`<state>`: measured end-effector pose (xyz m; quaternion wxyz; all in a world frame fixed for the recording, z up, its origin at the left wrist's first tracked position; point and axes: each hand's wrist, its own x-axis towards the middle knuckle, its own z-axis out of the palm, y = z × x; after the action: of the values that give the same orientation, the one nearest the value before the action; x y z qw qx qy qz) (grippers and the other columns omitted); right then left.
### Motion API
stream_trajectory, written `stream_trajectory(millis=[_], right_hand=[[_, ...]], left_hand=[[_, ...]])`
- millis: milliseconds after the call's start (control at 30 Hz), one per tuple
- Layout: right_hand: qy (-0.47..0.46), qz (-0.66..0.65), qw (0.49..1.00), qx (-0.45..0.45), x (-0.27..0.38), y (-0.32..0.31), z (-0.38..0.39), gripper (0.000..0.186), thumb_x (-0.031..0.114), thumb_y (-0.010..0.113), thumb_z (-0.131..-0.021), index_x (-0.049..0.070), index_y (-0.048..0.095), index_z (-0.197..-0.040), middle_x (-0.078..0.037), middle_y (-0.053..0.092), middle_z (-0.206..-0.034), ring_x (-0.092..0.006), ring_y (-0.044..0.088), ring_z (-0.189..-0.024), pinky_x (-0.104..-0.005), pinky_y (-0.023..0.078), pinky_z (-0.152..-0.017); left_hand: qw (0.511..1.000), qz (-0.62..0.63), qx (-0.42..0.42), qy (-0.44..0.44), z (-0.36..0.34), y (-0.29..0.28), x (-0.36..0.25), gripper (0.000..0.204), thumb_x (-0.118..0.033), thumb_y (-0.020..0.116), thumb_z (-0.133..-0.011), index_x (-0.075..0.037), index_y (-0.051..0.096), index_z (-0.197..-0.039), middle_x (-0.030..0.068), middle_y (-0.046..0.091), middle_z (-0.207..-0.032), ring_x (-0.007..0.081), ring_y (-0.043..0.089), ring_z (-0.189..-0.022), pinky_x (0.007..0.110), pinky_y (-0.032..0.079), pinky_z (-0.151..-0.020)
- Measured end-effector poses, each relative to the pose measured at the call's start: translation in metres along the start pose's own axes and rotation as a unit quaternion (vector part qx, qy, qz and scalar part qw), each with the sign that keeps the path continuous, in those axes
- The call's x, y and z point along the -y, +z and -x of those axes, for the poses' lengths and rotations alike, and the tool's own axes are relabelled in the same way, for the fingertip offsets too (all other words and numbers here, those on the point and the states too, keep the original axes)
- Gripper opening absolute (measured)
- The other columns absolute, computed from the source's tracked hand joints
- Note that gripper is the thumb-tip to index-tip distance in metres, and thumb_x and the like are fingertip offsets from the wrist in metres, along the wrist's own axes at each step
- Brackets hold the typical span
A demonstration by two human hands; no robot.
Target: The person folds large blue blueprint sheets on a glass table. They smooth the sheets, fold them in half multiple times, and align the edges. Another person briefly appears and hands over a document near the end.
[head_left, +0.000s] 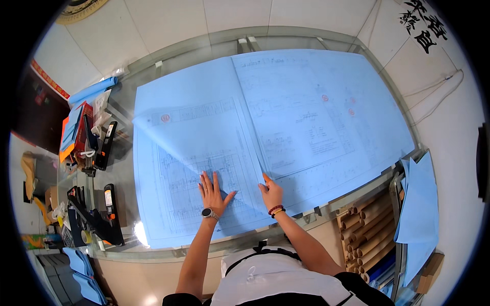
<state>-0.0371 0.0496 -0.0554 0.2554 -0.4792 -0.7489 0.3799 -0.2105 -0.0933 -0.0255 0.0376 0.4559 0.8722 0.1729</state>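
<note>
A large blue drawing sheet (326, 137), printed with fine lines and small red stamps, is spread over a glass-topped table. Its left part is folded over, and a long crease or layered edge runs from the far side down toward my right hand. My left hand (215, 198) lies flat on the folded part with fingers spread, a watch on its wrist. Beside it, at the near end of that edge, my right hand (271, 194) is closed, with beaded bracelets on the wrist. A small orange-brown tip shows at its fingers; what it grips is not clear.
Black staplers (106, 145) stand on the left of the glass table (122, 178), near a red box (84, 125) and a blue roll (93, 91). Cardboard tubes (370, 239) fill a rack at the lower right, beside hanging blue sheets (419, 204). A tiled wall (168, 23) rises behind.
</note>
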Motion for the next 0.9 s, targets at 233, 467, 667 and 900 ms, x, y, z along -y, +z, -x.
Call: stream_trajectory(millis=[233, 467, 667, 900], right_hand=[[0.010, -0.030, 0.999, 0.011, 0.016, -0.007, 0.001, 0.054, 0.003, 0.068, -0.080, 0.004, 0.049, -0.131, -0.008, 0.054, -0.068, -0.0173, 0.048, -0.058, -0.0317, 0.042, -0.056], [-0.355, 0.185, 0.900, 0.174, 0.048, 0.002, 0.024, 0.065, 0.011, 0.056, -0.087, 0.007, 0.025, -0.144, -0.016, 0.034, -0.141, -0.0283, 0.034, -0.131, -0.0430, 0.028, -0.109], [-0.311, 0.238, 0.874, 0.286, 0.030, -0.022, 0.068, 0.062, 0.030, 0.047, -0.094, 0.003, 0.022, -0.144, -0.010, 0.031, -0.147, -0.0225, 0.028, -0.137, -0.0396, 0.024, -0.111], [-0.320, 0.320, 0.828, 0.330, 0.006, -0.095, 0.088, 0.059, 0.031, 0.050, -0.092, 0.009, 0.031, -0.142, -0.004, 0.037, -0.144, -0.0185, 0.032, -0.134, -0.0389, 0.025, -0.110]], left_hand=[[0.999, -0.010, 0.031, 0.001, -0.006, -0.002, -0.002, 0.110, -0.069, 0.060, -0.072, -0.005, 0.013, -0.148, 0.0275, 0.001, -0.151, 0.0426, 0.005, -0.140, 0.058, 0.009, -0.110], [0.993, -0.095, 0.074, -0.005, -0.006, 0.001, -0.002, 0.116, -0.073, 0.059, -0.068, -0.004, 0.009, -0.148, 0.0285, 0.001, -0.151, 0.0434, 0.004, -0.140, 0.059, 0.007, -0.110], [0.995, -0.080, 0.062, -0.003, -0.009, -0.003, -0.006, 0.117, -0.073, 0.060, -0.067, -0.004, 0.010, -0.148, 0.0300, 0.003, -0.150, 0.0450, 0.007, -0.139, 0.060, 0.010, -0.109], [0.997, -0.052, 0.055, -0.015, -0.010, -0.005, 0.000, 0.119, -0.076, 0.058, -0.066, -0.003, 0.011, -0.147, 0.0307, 0.006, -0.149, 0.0449, 0.009, -0.139, 0.059, 0.012, -0.109]])
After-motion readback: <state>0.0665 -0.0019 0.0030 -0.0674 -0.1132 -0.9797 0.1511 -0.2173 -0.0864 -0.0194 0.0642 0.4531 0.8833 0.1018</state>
